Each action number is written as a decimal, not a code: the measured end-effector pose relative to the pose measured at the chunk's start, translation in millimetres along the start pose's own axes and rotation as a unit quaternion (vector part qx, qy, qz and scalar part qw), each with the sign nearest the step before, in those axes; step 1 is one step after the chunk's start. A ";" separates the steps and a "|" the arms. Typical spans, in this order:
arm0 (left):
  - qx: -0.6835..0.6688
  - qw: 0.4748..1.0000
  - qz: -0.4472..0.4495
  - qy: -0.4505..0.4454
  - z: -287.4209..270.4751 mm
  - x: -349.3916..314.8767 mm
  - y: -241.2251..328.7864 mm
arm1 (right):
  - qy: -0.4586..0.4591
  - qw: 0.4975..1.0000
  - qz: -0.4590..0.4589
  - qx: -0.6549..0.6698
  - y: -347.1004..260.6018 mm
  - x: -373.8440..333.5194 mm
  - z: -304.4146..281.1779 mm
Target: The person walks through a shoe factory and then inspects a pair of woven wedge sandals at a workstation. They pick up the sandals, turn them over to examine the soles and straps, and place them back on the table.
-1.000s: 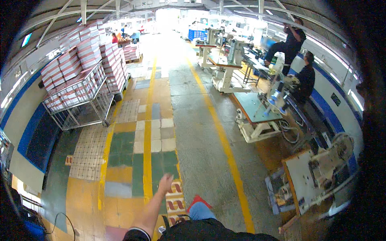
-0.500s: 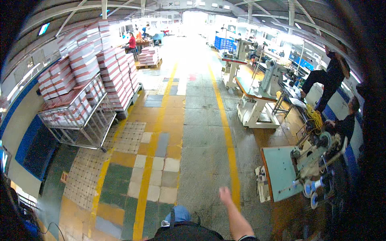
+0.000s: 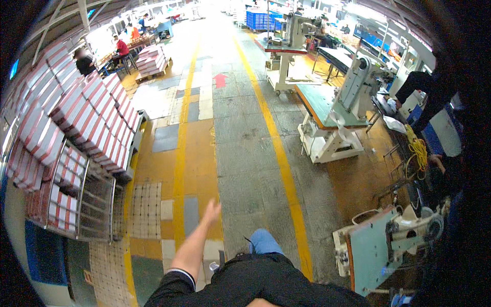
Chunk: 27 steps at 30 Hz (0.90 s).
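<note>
My left hand (image 3: 211,211) swings forward over the floor, its arm bare below a black short sleeve. Nothing shows in it, and its fingers look loosely apart, though small and slightly blurred. Below it is the painted walkway (image 3: 245,153), with no object within its reach. My right hand is out of view. One leg in blue trousers (image 3: 265,242) steps out from under my black top (image 3: 266,279).
Left stand stacked white-and-red boxes (image 3: 92,117) and a metal cage trolley (image 3: 97,204). Green-topped machine tables (image 3: 371,256) line the right, with a yellow cable coil (image 3: 417,148) and people beside them. Yellow lines (image 3: 279,148) edge the aisle. Blue crates (image 3: 261,21) stand far ahead.
The view has moved forward and tilted down. My right hand has swung out of view, and my left arm has come forward. The box stacks and machine tables appear nearer.
</note>
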State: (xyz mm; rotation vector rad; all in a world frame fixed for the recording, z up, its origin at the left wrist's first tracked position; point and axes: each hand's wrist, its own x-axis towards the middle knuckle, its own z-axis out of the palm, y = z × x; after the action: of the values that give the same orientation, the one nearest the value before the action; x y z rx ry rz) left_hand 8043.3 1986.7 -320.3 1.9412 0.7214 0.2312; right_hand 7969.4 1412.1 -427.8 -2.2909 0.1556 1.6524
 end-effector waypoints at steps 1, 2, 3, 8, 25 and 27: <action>0.119 0.985 0.107 0.058 7.5 90.0 73.3 | -0.002 0.998 0.041 0.038 -5.6 -3.2 -16.7; -0.019 0.996 0.033 -0.082 26.1 159.2 174.2 | -0.003 0.992 0.091 0.091 -6.4 -8.7 -26.1; -0.171 0.977 0.118 -0.049 26.0 219.5 221.5 | -0.002 0.989 0.099 0.108 -32.1 1.4 -51.6; -0.165 0.978 0.119 -0.032 51.4 465.1 193.0 | 0.031 0.987 0.069 0.139 -192.1 114.4 -254.9; 0.112 0.920 -0.324 -0.192 134.6 910.7 149.2 | 0.306 0.912 -0.243 0.122 -922.3 399.5 -940.2; 0.091 0.947 -0.265 -0.155 142.1 1069.6 181.6 | 0.096 0.992 -0.069 -0.044 -906.5 424.8 -932.9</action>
State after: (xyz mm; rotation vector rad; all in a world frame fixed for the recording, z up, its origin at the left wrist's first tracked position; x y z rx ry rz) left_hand 9036.7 2440.5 -387.5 1.8168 1.0428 -0.4761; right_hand 9195.8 2017.8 -391.6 -2.4633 -0.0345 1.3977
